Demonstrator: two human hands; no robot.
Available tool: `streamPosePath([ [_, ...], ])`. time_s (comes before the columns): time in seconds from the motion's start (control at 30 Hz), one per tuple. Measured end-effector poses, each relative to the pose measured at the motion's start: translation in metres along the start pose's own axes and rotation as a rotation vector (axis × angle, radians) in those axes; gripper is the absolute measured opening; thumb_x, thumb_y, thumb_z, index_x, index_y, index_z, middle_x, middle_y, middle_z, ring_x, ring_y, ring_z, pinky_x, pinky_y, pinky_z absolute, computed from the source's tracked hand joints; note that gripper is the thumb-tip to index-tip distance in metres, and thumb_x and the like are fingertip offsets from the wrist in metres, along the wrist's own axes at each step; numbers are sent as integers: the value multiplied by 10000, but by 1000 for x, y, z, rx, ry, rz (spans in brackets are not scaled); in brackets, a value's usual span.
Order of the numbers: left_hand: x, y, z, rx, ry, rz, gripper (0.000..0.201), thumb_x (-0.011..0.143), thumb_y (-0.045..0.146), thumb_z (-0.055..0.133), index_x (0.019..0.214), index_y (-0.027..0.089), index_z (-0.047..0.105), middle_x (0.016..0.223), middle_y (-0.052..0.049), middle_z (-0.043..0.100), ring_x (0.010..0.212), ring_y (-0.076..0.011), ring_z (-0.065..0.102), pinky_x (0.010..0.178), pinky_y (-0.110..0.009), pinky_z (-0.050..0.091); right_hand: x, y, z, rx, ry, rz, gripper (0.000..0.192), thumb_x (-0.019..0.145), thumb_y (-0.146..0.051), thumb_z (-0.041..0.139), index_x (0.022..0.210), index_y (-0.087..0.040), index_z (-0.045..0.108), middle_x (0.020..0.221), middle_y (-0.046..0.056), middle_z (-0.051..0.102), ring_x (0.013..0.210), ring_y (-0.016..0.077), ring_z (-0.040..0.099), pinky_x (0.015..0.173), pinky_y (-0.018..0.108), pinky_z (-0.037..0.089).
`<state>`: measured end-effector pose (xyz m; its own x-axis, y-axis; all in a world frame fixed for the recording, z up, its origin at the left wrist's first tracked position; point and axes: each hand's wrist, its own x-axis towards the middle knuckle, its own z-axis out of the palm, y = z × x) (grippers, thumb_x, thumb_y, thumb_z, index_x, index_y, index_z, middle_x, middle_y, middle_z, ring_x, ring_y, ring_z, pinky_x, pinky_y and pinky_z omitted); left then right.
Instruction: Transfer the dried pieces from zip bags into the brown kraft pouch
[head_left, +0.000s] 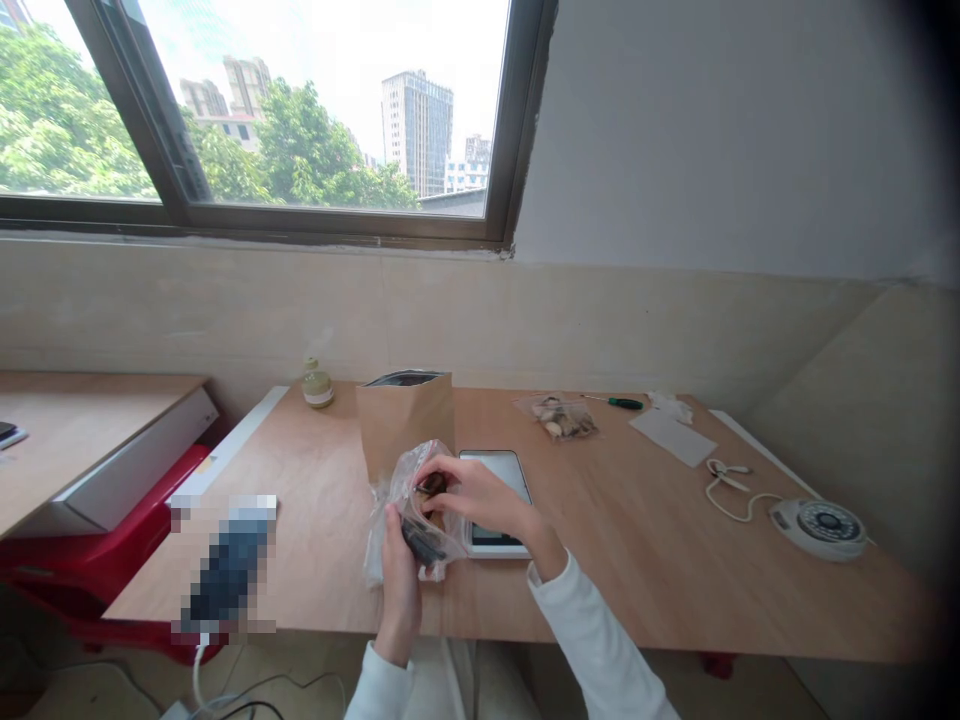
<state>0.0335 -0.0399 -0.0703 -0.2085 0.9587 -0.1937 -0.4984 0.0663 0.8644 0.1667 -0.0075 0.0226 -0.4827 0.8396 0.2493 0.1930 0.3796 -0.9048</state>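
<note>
Left hand (400, 575) gripping clear plastic bag (409, 505) from below, right hand (469, 495) pinching its top edge, kraft paper bag (405, 420) just behind, digital scale (496, 505) beneath right hand

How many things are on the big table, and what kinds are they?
Clear plastic bags: 2, one held in the left hand and right hand, one farther back
Brown paper bag: 1
Digital scale: 1
Small jar: 1
Green-handled screwdriver: 1
White sheet: 1
Round corded device: 1
Total: 8
</note>
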Motion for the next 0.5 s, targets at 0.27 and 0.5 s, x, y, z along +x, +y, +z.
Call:
streamPosePath([
  [0.27, 10, 15, -13, -98, -11, -34, 735, 754, 653, 548, 1368, 263, 443, 803, -37, 684, 489, -78, 533, 377, -141, 330, 85, -2, -44, 218, 469, -255, 358, 786, -325, 639, 1119, -196, 619, 1122, 62, 652, 1008, 171, 609, 883, 294, 489],
  [0.5, 17, 25, -23, -139, 23, -28, 698, 770, 604, 554, 1360, 244, 456, 772, -36, 679, 428, -60, 469, 356, -141, 295, 174, 26, -45, -111, 323, -273, 240, 777, -190, 576, 1001, -180, 660, 932, 26, 687, 867, 148, 629, 843, 284, 485],
])
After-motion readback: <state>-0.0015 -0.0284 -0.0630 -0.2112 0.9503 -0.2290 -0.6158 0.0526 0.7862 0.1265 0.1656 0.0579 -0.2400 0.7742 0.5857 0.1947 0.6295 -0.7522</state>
